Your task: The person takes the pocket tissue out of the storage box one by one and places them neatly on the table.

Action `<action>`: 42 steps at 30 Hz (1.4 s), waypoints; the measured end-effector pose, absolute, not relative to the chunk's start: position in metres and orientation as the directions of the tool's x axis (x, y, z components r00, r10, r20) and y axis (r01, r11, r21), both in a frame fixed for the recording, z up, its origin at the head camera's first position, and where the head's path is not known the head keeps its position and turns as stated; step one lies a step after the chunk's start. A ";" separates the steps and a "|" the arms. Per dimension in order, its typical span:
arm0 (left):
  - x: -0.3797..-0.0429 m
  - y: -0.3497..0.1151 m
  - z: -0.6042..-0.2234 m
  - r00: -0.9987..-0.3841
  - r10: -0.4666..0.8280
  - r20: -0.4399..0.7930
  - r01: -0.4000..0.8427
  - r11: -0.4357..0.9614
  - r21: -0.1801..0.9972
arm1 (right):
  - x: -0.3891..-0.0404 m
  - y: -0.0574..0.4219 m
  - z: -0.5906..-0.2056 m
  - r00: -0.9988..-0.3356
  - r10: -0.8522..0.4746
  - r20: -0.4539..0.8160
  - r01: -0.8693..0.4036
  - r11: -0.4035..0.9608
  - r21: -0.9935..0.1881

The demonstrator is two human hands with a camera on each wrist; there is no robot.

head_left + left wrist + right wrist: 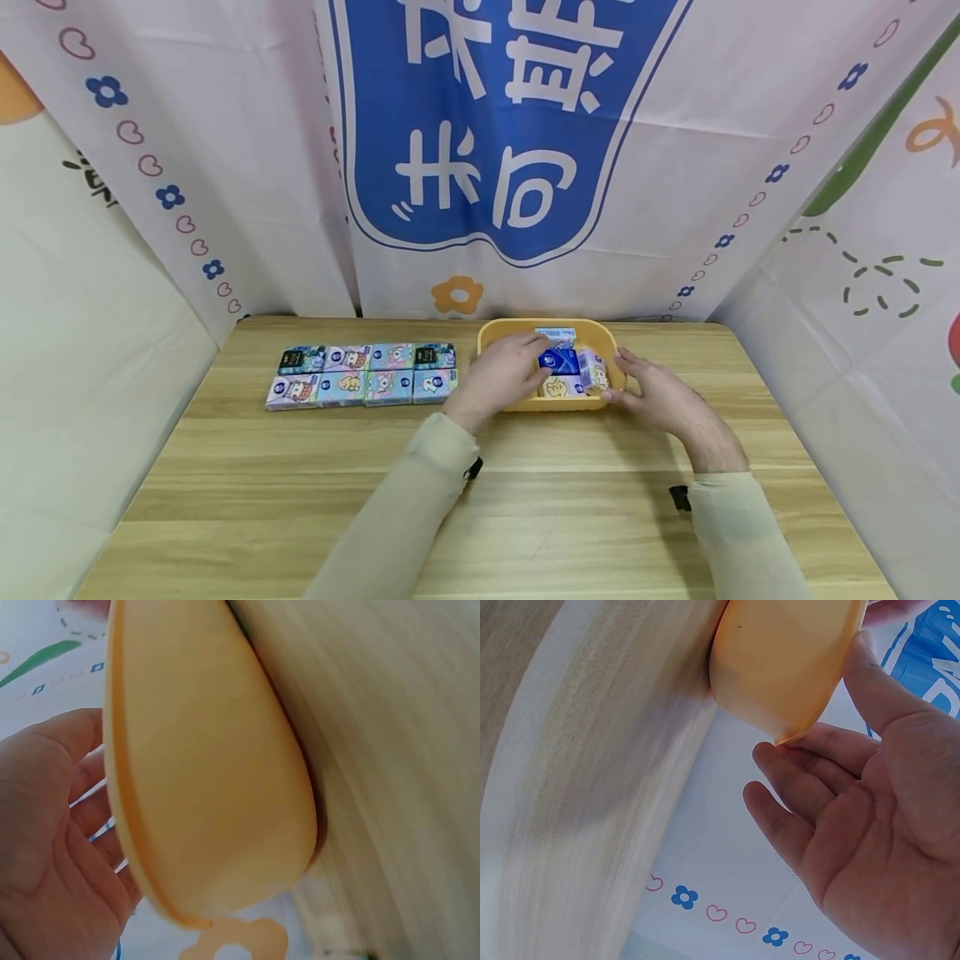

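A yellow plastic basket (517, 406) stands on the table with several small tissue packs inside. My left hand (502, 372) reaches over its left side, fingertips beside a dark blue tissue pack (561, 362). The rim hides those fingertips in the left wrist view, so a grip on the pack cannot be made out. Around the blue pack lie a light blue pack (557, 335), a pale yellow-print pack (562, 387) and a tilted purple-white pack (594, 369). At the basket's right end, my right hand (663, 398) touches the rim with thumb and fingers spread.
Left of the basket, several printed tissue packs (341, 387) lie side by side in two rows. The wooden table (540, 500) meets a white printed curtain (300, 208) behind and at the sides. Dark wrist devices (679, 498) sit at both cuffs.
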State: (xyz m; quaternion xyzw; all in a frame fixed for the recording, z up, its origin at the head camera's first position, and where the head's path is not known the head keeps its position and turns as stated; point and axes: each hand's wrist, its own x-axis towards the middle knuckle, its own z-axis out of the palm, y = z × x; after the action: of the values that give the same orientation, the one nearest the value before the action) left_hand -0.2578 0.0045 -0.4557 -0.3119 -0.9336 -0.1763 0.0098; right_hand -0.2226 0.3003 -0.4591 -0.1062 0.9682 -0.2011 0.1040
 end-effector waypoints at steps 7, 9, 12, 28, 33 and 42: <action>-0.267 0.026 -0.464 -0.818 0.572 0.062 0.566 0.783 0.258 | -0.222 0.301 -0.457 -0.955 -0.260 -0.143 -0.180 0.891 -0.416; -0.270 0.030 -0.467 -0.815 0.576 0.056 0.571 0.785 0.241 | -0.221 0.301 -0.457 -0.954 -0.266 -0.137 -0.188 0.889 -0.417; -0.274 0.037 -0.469 -0.809 0.585 0.050 0.580 0.784 0.221 | -0.221 0.301 -0.456 -0.954 -0.270 -0.131 -0.195 0.889 -0.414; -0.286 0.047 -0.470 -0.816 0.577 -0.022 0.561 0.801 0.210 | -0.220 0.299 -0.454 -0.952 -0.271 -0.140 -0.190 0.885 -0.425; -0.285 0.042 -0.466 -0.829 0.559 -0.014 0.543 0.811 0.217 | -0.221 0.300 -0.455 -0.953 -0.270 -0.136 -0.191 0.887 -0.420; -0.290 0.033 -0.466 -0.856 0.515 0.045 0.512 0.833 0.210 | -0.221 0.301 -0.457 -0.954 -0.268 -0.134 -0.192 0.890 -0.414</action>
State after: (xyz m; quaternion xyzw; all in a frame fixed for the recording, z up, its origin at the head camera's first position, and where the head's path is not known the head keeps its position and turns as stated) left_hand -0.2897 0.0331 -0.4662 -0.2680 -0.9573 -0.1079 -0.0069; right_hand -0.2213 0.3013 -0.4566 -0.1188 0.9676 -0.2022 0.0939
